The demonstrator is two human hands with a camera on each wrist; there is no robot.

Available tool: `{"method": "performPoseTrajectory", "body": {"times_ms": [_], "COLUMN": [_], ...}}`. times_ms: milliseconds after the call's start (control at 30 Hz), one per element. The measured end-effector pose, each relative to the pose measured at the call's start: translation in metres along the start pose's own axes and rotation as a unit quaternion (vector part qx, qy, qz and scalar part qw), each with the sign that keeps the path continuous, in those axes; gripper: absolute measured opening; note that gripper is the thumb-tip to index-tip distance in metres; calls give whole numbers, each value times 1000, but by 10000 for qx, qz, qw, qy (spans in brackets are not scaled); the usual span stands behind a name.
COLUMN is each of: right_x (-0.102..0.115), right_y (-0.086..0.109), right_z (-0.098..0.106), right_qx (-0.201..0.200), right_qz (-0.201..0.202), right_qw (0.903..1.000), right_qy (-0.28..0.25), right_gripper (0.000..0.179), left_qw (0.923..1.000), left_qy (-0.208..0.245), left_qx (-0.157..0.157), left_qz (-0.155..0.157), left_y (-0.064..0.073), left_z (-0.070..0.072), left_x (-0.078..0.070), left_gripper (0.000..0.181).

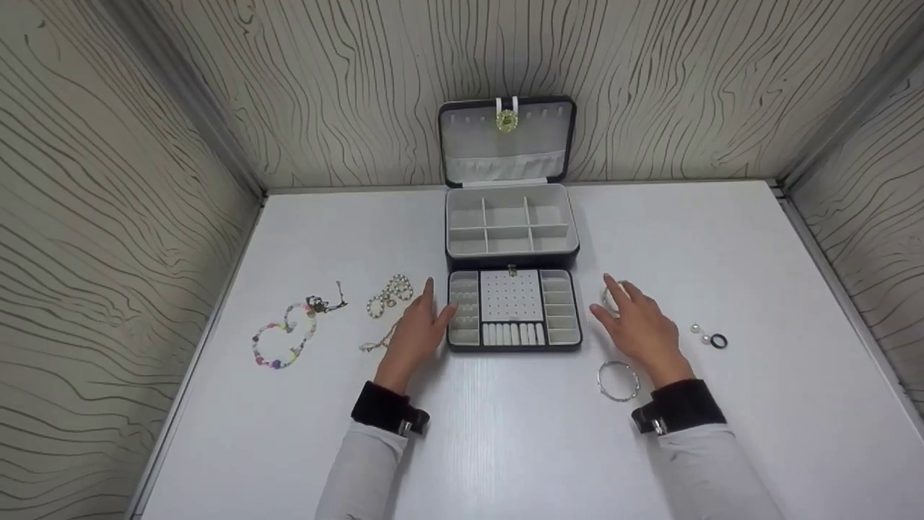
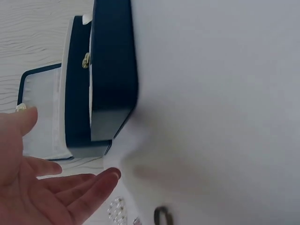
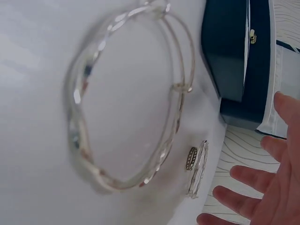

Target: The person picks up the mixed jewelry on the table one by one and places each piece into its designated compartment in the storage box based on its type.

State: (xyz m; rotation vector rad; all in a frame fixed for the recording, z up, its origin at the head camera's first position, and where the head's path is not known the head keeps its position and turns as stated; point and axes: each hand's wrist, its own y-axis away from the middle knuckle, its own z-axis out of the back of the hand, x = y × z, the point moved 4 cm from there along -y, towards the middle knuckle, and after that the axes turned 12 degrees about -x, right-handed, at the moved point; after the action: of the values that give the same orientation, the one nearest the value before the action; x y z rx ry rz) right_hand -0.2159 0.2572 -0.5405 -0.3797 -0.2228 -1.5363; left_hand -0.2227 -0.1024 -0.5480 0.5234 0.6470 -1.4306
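My left hand (image 1: 411,332) hovers with fingers extended at the left edge of a dark jewellery tray (image 1: 511,348), its palm holding nothing. On the other side, my right hand (image 1: 641,328) is likewise spread and holds nothing. It partly covers a silver bangle (image 1: 605,299); the right wrist view shows this bangle (image 3: 201,164) beside a small patterned ring (image 3: 191,158). A second silver bangle (image 1: 619,399) lies nearer me, below the right hand. Close to the left hand are a beaded bracelet (image 1: 375,303) and a thin gold chain (image 1: 372,347), partly hidden by that hand.
Behind the tray stands an open jewellery box (image 1: 512,260) with several compartments and a raised lid (image 1: 505,166). A colourful bead necklace (image 1: 276,364) and a dark chain piece (image 1: 317,305) lie at left. Pearl pieces (image 1: 706,339) and a black ring (image 1: 725,344) lie at right.
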Motion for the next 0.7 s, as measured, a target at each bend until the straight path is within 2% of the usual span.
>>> {"method": "performPoseTrajectory", "body": {"times_ms": [200, 500, 700], "right_x": [-25, -56, -75], "right_y": [3, 11, 19], "right_z": [7, 19, 28], "right_qx": [-105, -285, -588], "right_qz": [-206, -605, -841], "right_qw": [9997, 9977, 9946], "right_qy": [84, 112, 163], "right_gripper": [67, 60, 52], "left_qw": [9995, 9980, 9980], "left_qy": [193, 266, 252], "left_qx": [89, 63, 44], "left_qz": [-214, -575, -570], "left_y": [1, -1, -2], "left_z": [-12, -21, -22], "left_x": [-4, -7, -7], "left_gripper": [69, 51, 43]}}
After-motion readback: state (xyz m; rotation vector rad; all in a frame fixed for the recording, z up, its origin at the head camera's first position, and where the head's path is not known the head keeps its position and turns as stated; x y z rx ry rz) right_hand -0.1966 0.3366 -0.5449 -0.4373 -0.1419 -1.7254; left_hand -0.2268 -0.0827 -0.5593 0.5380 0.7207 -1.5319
